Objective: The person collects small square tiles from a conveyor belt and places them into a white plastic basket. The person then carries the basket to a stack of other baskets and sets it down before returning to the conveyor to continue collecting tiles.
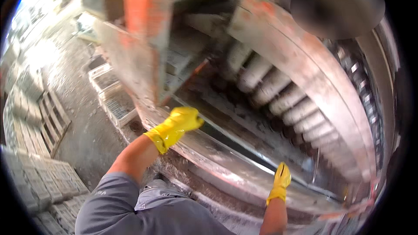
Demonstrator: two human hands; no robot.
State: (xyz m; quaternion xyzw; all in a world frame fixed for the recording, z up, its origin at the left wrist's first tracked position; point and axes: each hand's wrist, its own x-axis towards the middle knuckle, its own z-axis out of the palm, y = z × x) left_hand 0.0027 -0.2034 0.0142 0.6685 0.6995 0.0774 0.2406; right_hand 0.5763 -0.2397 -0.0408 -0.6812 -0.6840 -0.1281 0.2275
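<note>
Both hands wear yellow rubber gloves. My left hand (180,124) rests curled over the dusty metal rail (217,159) of a big block-making machine, fingers wrapped on its upper edge. My right hand (281,182) lies farther along the same rail at the lower right, fingers pointing up and pressed against it. Beyond the rail runs a row of grey cylindrical moulds (283,100) caked in cement. An orange-painted machine column (141,13) rises above my left hand.
Stacks of grey concrete blocks (39,182) stand at the lower left beside a wooden pallet (52,119). Shallow white trays (115,104) lie on the dusty floor near the machine. A blurred dark round patch (337,4) sits at the top right.
</note>
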